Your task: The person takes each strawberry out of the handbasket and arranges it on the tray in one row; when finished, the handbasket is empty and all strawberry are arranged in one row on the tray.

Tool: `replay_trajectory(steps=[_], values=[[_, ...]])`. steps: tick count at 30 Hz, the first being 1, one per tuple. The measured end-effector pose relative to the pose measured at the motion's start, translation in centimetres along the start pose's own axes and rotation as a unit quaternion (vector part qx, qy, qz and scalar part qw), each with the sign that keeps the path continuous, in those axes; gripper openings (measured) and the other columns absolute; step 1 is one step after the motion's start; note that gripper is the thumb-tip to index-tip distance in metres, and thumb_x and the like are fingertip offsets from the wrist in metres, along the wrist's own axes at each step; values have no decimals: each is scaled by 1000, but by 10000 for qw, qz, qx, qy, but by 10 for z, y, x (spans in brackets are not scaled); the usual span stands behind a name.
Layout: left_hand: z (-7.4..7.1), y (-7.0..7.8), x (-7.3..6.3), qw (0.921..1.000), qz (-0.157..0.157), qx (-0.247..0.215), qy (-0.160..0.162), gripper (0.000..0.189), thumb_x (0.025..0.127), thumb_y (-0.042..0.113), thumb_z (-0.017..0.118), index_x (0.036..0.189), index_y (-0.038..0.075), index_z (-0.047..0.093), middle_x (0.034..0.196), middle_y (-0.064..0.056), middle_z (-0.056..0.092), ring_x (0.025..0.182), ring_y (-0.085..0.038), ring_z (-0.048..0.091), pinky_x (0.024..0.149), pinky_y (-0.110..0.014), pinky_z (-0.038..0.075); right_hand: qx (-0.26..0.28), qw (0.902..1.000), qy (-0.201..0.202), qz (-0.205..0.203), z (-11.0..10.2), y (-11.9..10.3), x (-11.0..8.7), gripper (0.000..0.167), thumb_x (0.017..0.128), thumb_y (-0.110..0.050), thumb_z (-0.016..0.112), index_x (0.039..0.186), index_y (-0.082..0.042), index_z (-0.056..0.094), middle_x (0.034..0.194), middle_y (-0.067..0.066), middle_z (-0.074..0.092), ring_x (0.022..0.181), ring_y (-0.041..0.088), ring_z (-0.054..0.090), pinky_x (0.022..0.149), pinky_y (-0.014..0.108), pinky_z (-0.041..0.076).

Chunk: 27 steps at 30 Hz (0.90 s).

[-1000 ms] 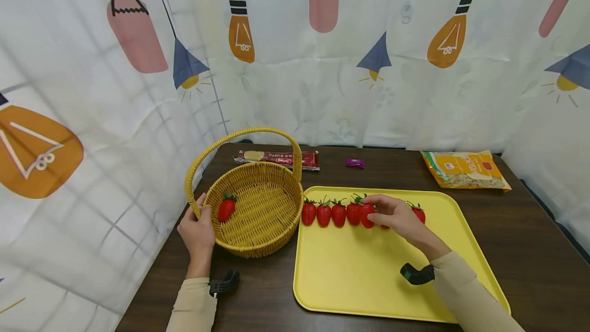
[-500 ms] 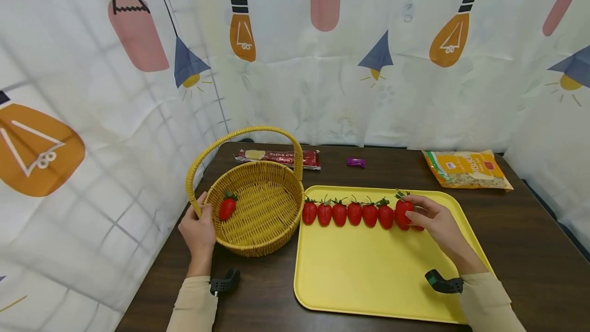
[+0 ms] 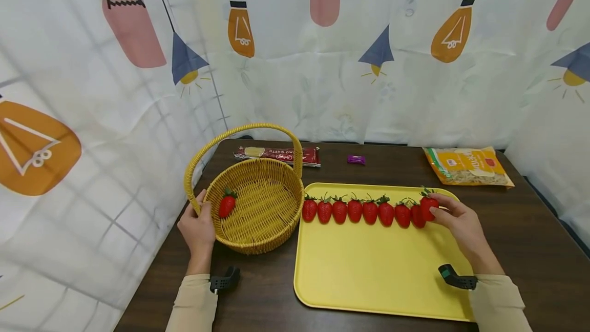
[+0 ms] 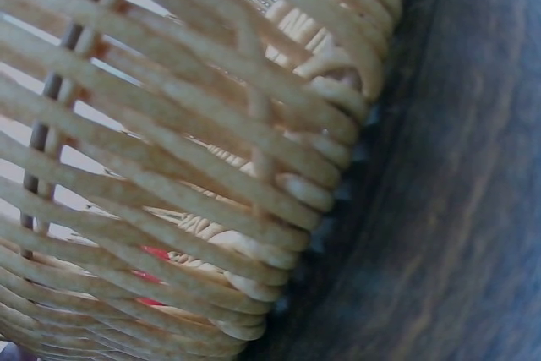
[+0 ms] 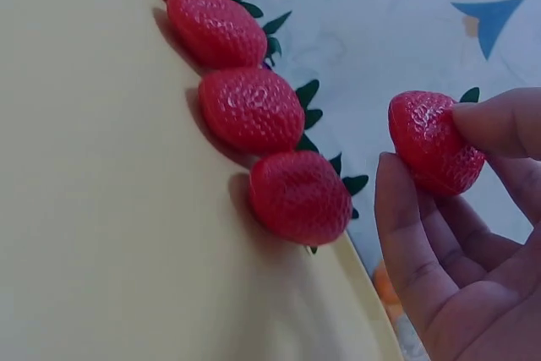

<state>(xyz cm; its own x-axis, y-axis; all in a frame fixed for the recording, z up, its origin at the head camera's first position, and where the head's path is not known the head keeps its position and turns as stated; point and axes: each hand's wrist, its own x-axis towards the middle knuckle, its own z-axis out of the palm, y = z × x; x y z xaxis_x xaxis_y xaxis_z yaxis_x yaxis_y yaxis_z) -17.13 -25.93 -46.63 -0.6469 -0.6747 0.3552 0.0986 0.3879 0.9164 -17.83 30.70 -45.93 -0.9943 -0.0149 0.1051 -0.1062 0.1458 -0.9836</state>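
My right hand (image 3: 462,223) pinches a red strawberry (image 3: 428,208) with green leaves between thumb and fingers, at the right end of a row of strawberries (image 3: 370,212). In the right wrist view the pinched strawberry (image 5: 427,143) is raised off the yellow tray (image 5: 93,209), apart from the last strawberry (image 5: 300,198) of the row. On the left, my left hand (image 3: 199,227) grips the yellow woven basket (image 3: 265,242) by its left rim, where the handle meets it. One strawberry (image 3: 227,205) lies inside the basket. The left wrist view shows only the basket's woven side (image 4: 169,158) and the table.
The yellow tray (image 3: 359,275) lies right of the basket, its row of fruit along the back edge. Behind stand a long red snack packet (image 3: 281,154), a small purple candy (image 3: 356,159) and an orange-yellow bag (image 3: 467,167). A patterned curtain (image 3: 295,91) encloses the dark table.
My right hand has moved rightward along the row with the strawberry, from near its middle to past its right end. My left hand and the basket stay put.
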Motion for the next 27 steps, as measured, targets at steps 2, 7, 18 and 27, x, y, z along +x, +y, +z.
replay_trajectory(steps=[2,7,18,27], values=[[0,1,0,10000,-3,-2,-21,32,95,15,55,122,18,71,80,-23,62,45,-7,22,43,-23,23,63,9999,109,73,-4,3,0,40,96,-16,63,134,-3,57,114,-8,58,94,3,61,75,19,53],[-1,3,-1,10000,28,3,-57,31,95,15,55,122,16,71,66,-14,56,41,-5,21,41,-23,23,-179,9985,443,257,-16,7,-1,42,95,-19,65,134,-5,57,110,-13,59,90,0,62,73,18,53],[-3,5,-1,9999,0,-16,-111,31,96,16,55,122,17,71,57,-3,53,40,-5,22,40,-23,22,-1489,9789,474,1313,-29,15,-1,54,96,-37,60,139,-5,50,114,-13,56,98,5,50,78,17,48],[-2,4,-1,10000,11,3,-98,30,95,16,57,122,21,71,63,-10,55,41,-4,22,41,-23,24,-2004,9679,485,1439,-21,18,2,56,99,-38,54,142,-2,47,141,26,43,117,33,38,83,35,33]])
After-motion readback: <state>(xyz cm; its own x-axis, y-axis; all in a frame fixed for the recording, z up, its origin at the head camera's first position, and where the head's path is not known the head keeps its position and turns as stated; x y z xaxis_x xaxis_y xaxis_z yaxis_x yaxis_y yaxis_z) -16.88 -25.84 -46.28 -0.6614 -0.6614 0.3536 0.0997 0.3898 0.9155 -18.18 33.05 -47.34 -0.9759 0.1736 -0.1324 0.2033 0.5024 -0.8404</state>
